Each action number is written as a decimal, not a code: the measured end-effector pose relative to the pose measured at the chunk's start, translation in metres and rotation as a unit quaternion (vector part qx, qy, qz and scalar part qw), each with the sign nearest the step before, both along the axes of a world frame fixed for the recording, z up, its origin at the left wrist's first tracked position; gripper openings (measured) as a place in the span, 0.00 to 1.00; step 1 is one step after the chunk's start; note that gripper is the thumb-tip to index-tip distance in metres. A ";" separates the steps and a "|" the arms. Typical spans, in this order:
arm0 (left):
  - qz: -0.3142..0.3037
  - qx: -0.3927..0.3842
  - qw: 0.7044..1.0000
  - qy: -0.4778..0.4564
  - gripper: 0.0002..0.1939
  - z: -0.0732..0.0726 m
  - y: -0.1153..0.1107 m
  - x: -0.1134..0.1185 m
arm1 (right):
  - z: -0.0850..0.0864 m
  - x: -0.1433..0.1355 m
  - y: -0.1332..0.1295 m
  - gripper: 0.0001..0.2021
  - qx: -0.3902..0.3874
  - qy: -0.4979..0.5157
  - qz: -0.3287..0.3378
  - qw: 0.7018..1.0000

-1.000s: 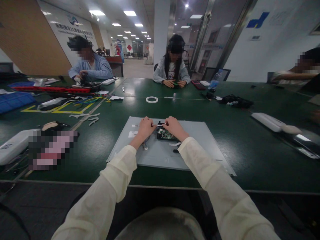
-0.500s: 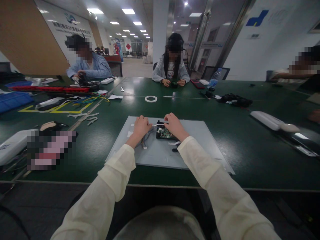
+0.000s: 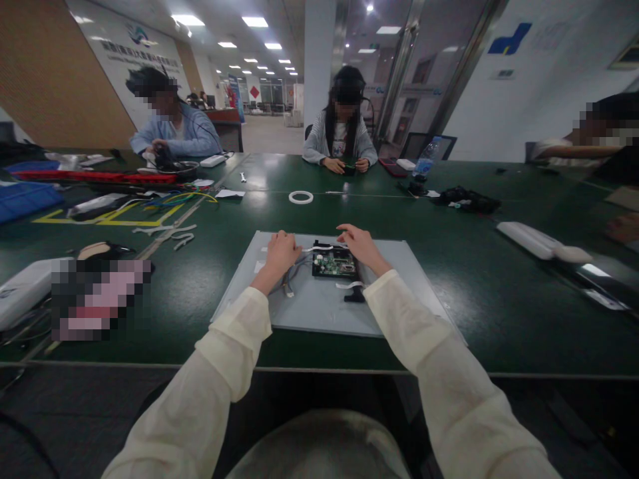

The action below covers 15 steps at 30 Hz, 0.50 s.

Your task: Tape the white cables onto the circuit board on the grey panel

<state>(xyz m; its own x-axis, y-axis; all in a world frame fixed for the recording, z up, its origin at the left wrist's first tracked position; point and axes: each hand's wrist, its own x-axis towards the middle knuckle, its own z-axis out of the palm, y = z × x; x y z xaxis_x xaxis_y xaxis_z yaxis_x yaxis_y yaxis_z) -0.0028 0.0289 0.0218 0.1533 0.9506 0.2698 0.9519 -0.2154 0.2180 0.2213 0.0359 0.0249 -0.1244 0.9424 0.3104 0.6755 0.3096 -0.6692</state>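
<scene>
A green circuit board [image 3: 335,264] in a black frame lies on a light grey flat panel [image 3: 299,313] in front of me. A thin white strip [image 3: 322,248] runs across the board's far edge, perhaps tape. My left hand [image 3: 283,254] is closed at the strip's left end, its fingertips pressed together. My right hand [image 3: 363,245] is at the board's right side, thumb and forefinger apart near the strip's other end. Grey wires [image 3: 294,269] leave the board on the left, partly behind my left hand. A black piece [image 3: 354,295] and a short white strip [image 3: 348,286] lie below the board.
A white tape ring [image 3: 301,197] lies beyond the panel. Loose white strips [image 3: 184,238] and a blurred pink item [image 3: 107,293] are at left. A long white device [image 3: 529,241] is at right. Two people sit across the green table [image 3: 239,219]; another is at far right.
My right hand has shifted right, off the board, and its thumb and forefinger have parted. More of the board and strip shows. My left hand has stayed almost in place.
</scene>
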 end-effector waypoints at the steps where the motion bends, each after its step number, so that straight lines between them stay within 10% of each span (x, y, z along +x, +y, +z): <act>1: -0.001 0.000 1.000 0.001 0.07 0.000 0.000 0.000 | 0.000 -0.001 -0.001 0.16 -0.004 -0.009 0.008 1.000; 15: -0.015 0.008 1.000 0.018 0.08 -0.003 0.002 -0.003 | 0.005 -0.012 -0.011 0.19 0.010 -0.055 0.048 0.997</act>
